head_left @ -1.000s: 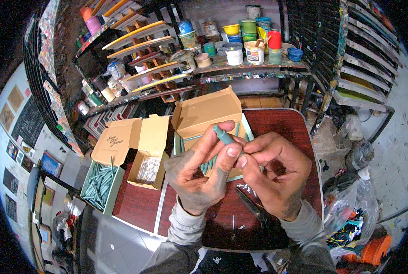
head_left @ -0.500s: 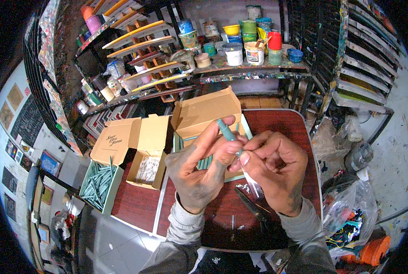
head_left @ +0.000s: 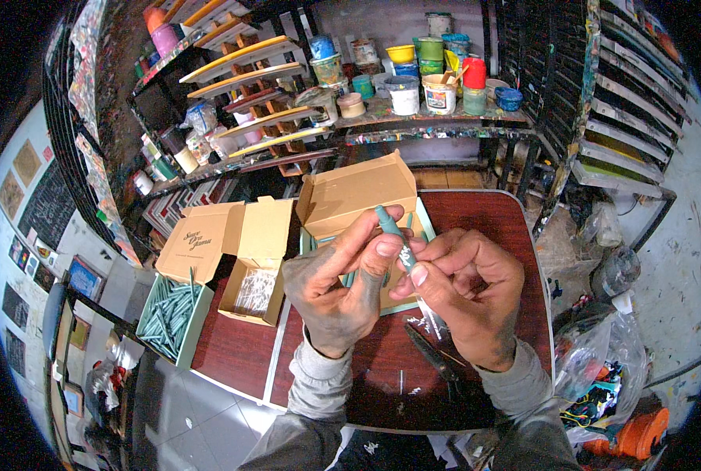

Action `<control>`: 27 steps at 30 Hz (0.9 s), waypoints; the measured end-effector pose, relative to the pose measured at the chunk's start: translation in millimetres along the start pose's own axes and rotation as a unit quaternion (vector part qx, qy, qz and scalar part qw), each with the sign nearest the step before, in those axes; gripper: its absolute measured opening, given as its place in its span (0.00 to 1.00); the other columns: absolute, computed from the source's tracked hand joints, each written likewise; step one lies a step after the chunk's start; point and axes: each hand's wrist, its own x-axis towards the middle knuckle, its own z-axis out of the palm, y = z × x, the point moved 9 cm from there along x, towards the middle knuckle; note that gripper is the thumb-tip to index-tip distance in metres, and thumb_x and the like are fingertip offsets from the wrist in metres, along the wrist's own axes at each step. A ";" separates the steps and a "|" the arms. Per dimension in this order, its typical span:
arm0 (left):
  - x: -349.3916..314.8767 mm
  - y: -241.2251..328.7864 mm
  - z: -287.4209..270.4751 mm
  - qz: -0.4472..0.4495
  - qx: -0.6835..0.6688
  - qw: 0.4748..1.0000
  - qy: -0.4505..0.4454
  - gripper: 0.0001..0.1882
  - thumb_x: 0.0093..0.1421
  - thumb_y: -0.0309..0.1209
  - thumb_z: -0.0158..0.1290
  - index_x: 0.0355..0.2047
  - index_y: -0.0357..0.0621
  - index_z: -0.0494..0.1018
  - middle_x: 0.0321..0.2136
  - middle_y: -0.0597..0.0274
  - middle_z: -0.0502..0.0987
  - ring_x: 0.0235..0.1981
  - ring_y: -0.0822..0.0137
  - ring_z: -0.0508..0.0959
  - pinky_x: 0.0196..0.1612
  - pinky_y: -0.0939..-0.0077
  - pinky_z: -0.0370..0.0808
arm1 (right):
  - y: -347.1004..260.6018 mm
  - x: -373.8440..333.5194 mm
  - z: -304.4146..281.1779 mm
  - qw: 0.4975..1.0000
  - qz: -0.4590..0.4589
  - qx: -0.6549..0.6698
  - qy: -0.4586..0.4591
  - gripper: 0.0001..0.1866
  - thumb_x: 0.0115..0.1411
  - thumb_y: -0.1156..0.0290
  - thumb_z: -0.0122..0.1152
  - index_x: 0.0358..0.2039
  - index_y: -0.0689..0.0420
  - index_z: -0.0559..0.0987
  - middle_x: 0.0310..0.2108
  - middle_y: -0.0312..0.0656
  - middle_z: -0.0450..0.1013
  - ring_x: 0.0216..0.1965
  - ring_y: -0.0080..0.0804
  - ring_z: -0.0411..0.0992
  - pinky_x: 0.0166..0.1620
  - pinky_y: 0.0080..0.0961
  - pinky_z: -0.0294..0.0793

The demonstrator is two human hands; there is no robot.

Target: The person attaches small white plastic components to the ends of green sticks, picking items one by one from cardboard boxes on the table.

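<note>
We see the teal pen-shaped tube [head_left: 407,255] slanting between the hands, above the red-brown table [head_left: 476,208] and before an open mint-and-brown cardboard box [head_left: 358,188]. Our left hand [head_left: 334,294] pinches its upper part between thumb and fingers; our right hand [head_left: 480,286] pinches near its lower end. We judge it light, stiff and smooth, best gripped around the barrel. White markings show on its side, too small for us to read; dark script decorates the far-left box's brown lid [head_left: 197,239].

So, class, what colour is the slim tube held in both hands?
Muted blue-green with white markings; the slim tube shows best in the head view.
</note>
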 end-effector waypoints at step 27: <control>0.6 10.6 0.4 -0.072 0.003 0.997 -0.009 0.20 0.61 0.24 0.62 0.52 0.28 0.75 0.36 0.50 0.85 0.38 0.68 0.84 0.45 0.73 0.79 | -6.7 4.8 7.6 0.997 -0.026 -0.056 -0.047 0.06 0.61 0.82 0.61 0.39 0.65 0.75 0.39 0.44 0.76 0.42 0.28 0.78 0.47 0.25 0.79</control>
